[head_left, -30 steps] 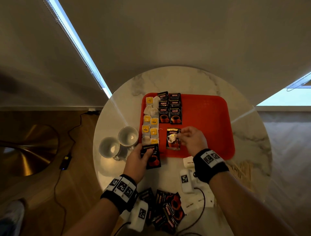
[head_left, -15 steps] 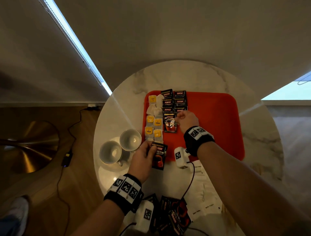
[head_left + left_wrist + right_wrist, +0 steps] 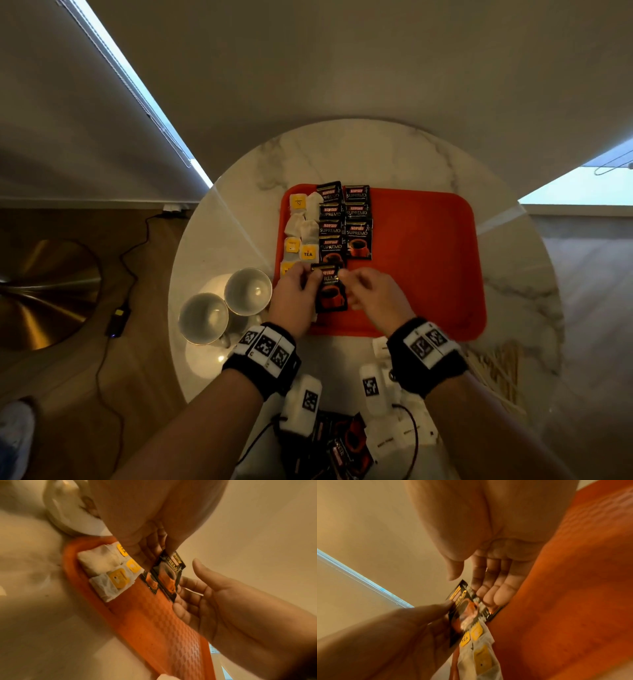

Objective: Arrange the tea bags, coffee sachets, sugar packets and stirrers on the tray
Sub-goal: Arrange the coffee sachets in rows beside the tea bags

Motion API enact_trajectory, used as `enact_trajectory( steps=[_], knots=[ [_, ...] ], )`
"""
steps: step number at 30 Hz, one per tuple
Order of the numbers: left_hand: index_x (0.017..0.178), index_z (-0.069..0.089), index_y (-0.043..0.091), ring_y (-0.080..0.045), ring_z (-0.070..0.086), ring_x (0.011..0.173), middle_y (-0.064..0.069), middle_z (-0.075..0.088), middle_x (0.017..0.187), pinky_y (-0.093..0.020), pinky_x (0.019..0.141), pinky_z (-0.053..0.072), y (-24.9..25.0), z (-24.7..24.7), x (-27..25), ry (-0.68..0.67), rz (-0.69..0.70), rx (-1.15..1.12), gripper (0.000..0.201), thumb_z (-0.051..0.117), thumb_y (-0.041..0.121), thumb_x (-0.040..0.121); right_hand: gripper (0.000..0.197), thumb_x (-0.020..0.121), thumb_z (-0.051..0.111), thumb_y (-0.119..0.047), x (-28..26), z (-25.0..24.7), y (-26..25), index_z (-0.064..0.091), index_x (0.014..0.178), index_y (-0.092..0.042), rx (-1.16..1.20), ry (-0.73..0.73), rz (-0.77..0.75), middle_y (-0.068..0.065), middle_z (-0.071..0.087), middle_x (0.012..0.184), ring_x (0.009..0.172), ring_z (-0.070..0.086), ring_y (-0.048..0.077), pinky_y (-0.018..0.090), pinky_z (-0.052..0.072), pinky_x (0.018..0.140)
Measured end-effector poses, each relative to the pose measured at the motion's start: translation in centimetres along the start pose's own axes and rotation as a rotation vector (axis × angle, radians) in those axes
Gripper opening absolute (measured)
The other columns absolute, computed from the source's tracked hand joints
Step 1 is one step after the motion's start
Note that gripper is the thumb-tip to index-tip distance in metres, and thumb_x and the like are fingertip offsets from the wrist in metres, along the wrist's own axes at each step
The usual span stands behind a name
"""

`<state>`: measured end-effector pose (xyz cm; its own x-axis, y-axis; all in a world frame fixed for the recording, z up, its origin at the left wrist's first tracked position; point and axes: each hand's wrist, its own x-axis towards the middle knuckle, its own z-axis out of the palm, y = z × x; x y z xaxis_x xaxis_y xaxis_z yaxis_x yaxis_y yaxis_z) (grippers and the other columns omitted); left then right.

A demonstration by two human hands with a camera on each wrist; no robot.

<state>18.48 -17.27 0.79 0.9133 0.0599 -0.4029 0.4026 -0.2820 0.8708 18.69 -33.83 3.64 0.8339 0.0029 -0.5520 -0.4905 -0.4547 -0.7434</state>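
Note:
A red tray (image 3: pixel 421 260) lies on a round marble table (image 3: pixel 376 154). Tea bags (image 3: pixel 301 233) fill its left column, and black coffee sachets (image 3: pixel 344 222) lie in two columns beside them. My left hand (image 3: pixel 313 277) pinches one more coffee sachet (image 3: pixel 330 291) by its left edge, tilted just above the tray's near left part. In the left wrist view the thumb and fingers clamp this sachet (image 3: pixel 169 573). My right hand (image 3: pixel 349 281) holds nothing. Its straight fingers (image 3: pixel 498 593) touch the sachet's (image 3: pixel 467 609) right side, with the thumb apart.
Two white cups (image 3: pixel 248 291) stand left of the tray. A pile of loose coffee sachets (image 3: pixel 342 445) and white packets (image 3: pixel 404 435) lies at the table's near edge. Wooden stirrers (image 3: pixel 496 370) lie near the right edge. The tray's right half is bare.
My right hand laid its sachet on the left coffee column and drew back empty. My left hand carried its sachet forward over the tray, where both hands now meet.

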Motion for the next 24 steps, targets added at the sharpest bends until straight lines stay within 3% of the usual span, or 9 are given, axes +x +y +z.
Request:
enact_trajectory(
  steps=[4,7,9,11,13,16,20,24],
  knots=[
    [0.112,0.063,0.022,-0.012,0.066,0.096,0.007,0.070,0.101,-0.028,0.086,0.052,1.1,1.8,1.6,-0.023,0.009,0.083,0.014,0.056,0.029,0.102,0.007,0.098,0.064,-0.025,0.2,-1.3,1.6,0.067,0.103,-0.022,0.021,0.039,0.008,-0.002,0.072,0.093,0.082,0.070,0.018,0.026,0.058,0.073],
    [0.126,0.062,0.023,-0.014,0.061,0.112,0.004,0.067,0.120,-0.034,0.099,0.049,1.3,2.7,2.1,-0.045,0.099,0.247,0.026,0.055,0.028,0.101,0.006,0.098,0.063,-0.022,2.5,-2.9,2.9,0.066,0.098,-0.027,0.034,0.151,0.028,-0.004,0.071,0.090,0.078,0.068,0.016,0.036,0.059,0.078],
    [0.134,0.059,0.019,-0.016,0.051,0.127,0.001,0.057,0.135,-0.031,0.109,0.040,1.3,3.2,2.0,-0.086,0.202,0.431,0.033,0.055,0.024,0.101,0.008,0.098,0.063,-0.021,4.1,-3.7,3.4,0.064,0.095,-0.029,0.058,0.221,0.048,-0.003,0.071,0.092,0.081,0.068,0.016,0.038,0.059,0.079],
    [0.144,0.052,0.016,-0.019,0.039,0.139,-0.001,0.044,0.151,-0.029,0.116,0.028,1.1,3.5,1.7,-0.163,0.264,0.631,0.042,0.052,0.023,0.103,0.009,0.097,0.063,-0.022,5.4,-4.2,3.5,0.063,0.094,-0.030,0.041,0.252,0.069,-0.002,0.070,0.094,0.083,0.067,0.015,0.032,0.057,0.076],
    [0.152,0.042,0.014,-0.023,0.030,0.146,-0.003,0.032,0.160,-0.031,0.120,0.023,0.6,3.6,1.5,-0.233,0.292,0.786,0.050,0.049,0.025,0.104,0.009,0.098,0.063,-0.021,6.5,-4.0,3.4,0.062,0.094,-0.030,0.004,0.251,0.089,-0.001,0.071,0.096,0.081,0.067,0.014,0.032,0.058,0.075],
    [0.155,0.034,0.012,-0.026,0.026,0.148,-0.006,0.025,0.163,-0.034,0.123,0.022,0.0,3.5,1.4,-0.275,0.284,0.870,0.054,0.047,0.027,0.105,0.003,0.097,0.064,-0.024,7.6,-3.6,3.3,0.066,0.098,-0.024,-0.112,0.250,0.093,0.000,0.072,0.098,0.087,0.069,0.017,0.035,0.058,0.081],
    [0.153,0.039,0.009,-0.027,0.030,0.145,-0.007,0.028,0.161,-0.035,0.122,0.025,-0.3,3.5,1.6,-0.273,0.277,0.866,0.051,0.046,0.026,0.105,0.008,0.097,0.063,-0.028,7.9,-3.3,3.0,0.067,0.097,-0.022,-0.199,0.280,0.082,-0.001,0.071,0.090,0.080,0.067,0.015,0.024,0.046,0.065],
    [0.146,0.049,0.011,-0.028,0.035,0.141,-0.009,0.037,0.155,-0.037,0.119,0.030,-0.1,3.3,1.4,-0.246,0.316,0.813,0.044,0.049,0.023,0.103,0.016,0.097,0.063,-0.034,6.9,-3.5,2.5,0.067,0.102,-0.019,-0.264,0.345,0.065,-0.009,0.062,0.082,0.066,0.053,0.000,0.017,0.036,0.055]
  ],
)
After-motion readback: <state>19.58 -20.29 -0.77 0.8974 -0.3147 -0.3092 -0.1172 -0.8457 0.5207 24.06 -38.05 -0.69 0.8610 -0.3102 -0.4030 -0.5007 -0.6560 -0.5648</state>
